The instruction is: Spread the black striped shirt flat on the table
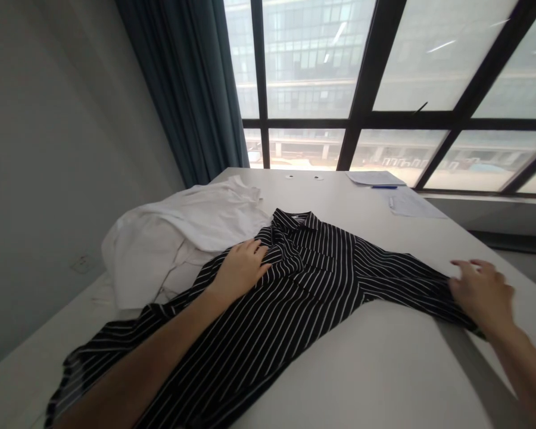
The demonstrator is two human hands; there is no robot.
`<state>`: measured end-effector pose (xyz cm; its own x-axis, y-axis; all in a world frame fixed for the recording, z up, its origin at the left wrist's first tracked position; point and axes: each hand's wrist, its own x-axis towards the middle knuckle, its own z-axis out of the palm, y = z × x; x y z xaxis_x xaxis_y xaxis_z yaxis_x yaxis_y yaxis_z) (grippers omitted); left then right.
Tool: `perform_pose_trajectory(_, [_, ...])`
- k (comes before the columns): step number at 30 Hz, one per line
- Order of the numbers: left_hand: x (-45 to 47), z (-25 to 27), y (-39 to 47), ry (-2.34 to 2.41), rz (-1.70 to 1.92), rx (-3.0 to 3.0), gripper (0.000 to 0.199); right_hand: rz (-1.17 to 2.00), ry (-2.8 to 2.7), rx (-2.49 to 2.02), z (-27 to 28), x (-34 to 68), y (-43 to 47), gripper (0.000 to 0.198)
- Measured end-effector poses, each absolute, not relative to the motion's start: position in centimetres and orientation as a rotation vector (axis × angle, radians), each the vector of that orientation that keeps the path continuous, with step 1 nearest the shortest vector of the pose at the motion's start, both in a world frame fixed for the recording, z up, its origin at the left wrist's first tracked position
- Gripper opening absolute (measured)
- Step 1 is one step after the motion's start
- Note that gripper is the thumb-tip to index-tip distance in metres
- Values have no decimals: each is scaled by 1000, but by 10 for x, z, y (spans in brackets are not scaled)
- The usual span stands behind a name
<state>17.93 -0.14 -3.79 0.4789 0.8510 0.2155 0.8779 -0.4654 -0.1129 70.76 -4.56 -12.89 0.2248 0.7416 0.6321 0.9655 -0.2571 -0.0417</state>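
Note:
A black shirt with white stripes (312, 286) lies spread on the white table, its collar toward the window. My left hand (241, 268) rests on the chest of the shirt, fingers stretched out and slightly bent over bunched fabric beside the collar. Out at the right, my right hand (485, 292) is over the cuff end of the extended sleeve. Its fingers are apart and a little blurred, and part of the cuff is hidden behind it. The other sleeve is largely covered by my left forearm.
White garments (196, 217) lie heaped left of the shirt, against its edge. Papers (377, 178) and a blue pen (384, 187) are at the table's far right. A blue curtain (192, 83) hangs beside large windows; a grey wall stands at left.

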Motion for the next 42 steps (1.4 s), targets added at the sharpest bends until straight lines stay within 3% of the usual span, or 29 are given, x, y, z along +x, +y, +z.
perform_pose_trajectory(4, [180, -41, 5, -1629, 105, -2509, 76, -351, -1927, -1805, -122, 584, -26, 44])
perform_pose_trajectory(5, [183, -44, 2, -1614, 137, -2520, 73, -245, -2017, -1745, -124, 556, -24, 46])
perform_pose_trajectory(9, [187, -48, 3, -1697, 74, -2557, 23, -47, -2197, -1815, -139, 489, -25, 54])
perform_pose_trajectory(10, [184, -46, 9, -1750, 31, -2573, 19, -31, -2214, -1866, -142, 484, -26, 56])
perform_pose_trajectory(19, [120, -6, 103, -2048, -242, -2333, 38, 16, -2408, -1883, -146, 540, -27, 63])
perform_pose_trajectory(28, [106, -33, 132, -2162, -66, -2211, 27, 213, -2431, -1792, -134, 605, -26, 67])
perform_pose_trajectory(30, [110, -34, 127, -2137, -65, -2187, 32, 303, -2353, -1745, -126, 610, -19, 61])
perform_pose_trajectory(33, [128, -31, 120, -2006, -131, -2213, 41, 307, -2117, -1744, -114, 603, -3, 50])
perform_pose_trajectory(37, [169, -34, 118, -1761, -158, -2430, 36, 102, -2010, -1766, -104, 565, 32, 38])
perform_pose_trajectory(42, [208, -57, 126, -1699, -76, -2546, 52, 72, -2073, -1792, -108, 512, 87, 41])
